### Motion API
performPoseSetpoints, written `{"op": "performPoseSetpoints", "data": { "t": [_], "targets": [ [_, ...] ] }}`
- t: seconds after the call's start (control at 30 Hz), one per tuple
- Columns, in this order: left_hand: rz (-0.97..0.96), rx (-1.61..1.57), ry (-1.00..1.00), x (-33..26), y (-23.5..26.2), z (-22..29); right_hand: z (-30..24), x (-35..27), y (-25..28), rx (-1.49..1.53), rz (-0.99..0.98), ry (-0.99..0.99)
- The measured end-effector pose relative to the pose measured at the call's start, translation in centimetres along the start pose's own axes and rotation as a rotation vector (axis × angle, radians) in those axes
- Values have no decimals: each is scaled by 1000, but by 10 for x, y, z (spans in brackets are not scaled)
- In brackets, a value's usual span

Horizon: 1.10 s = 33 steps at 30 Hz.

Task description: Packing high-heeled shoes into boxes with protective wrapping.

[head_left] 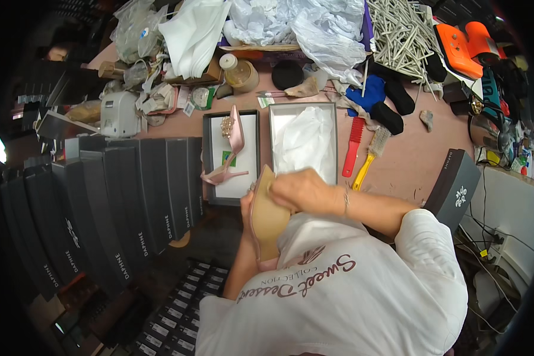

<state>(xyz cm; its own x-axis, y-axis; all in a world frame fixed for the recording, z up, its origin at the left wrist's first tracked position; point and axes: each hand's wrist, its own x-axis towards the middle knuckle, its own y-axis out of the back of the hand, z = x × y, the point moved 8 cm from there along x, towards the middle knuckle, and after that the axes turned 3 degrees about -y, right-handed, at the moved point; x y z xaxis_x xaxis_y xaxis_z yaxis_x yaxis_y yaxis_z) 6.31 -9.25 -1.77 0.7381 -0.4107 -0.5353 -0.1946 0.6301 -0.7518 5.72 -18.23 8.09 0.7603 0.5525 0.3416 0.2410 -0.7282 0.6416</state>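
Observation:
My left hand (246, 206) grips the side of a pink shoe whose tan sole (269, 222) is turned up toward me, close to my shirt. My right hand (304, 191) presses on that sole with its fingers curled in; whatever they hold, if anything, is hidden. Just beyond, a matching pink high-heeled shoe (236, 137) with a jewelled ornament lies on its side in a grey-edged shoebox part (206, 142). To its right is another box part (273, 133) with white tissue paper (305, 139) in it.
Dark shoeboxes (110, 202) stand in a row at left; another shoebox (451, 190) is at right. A red brush (354, 145) and a yellow-handled brush (371, 157) lie on the table. Behind are a jar (240, 74), blue cloth (371, 92) and a box of thin sticks (400, 38).

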Motion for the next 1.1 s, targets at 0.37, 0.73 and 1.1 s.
{"op": "performPoseSetpoints", "data": {
  "t": [0.37, 0.73, 1.1],
  "targets": [
    [-18, -120, -112, -3, 15, 17, 175, 71, 40, 298, 310, -608],
    [64, -232, -402, 34, 24, 88, 96, 14, -66, 1179, -180, -711],
    [-163, -215, -406, 34, -7, 95, 24, -6, -65, 1300, -276, -621]
  ]
}}
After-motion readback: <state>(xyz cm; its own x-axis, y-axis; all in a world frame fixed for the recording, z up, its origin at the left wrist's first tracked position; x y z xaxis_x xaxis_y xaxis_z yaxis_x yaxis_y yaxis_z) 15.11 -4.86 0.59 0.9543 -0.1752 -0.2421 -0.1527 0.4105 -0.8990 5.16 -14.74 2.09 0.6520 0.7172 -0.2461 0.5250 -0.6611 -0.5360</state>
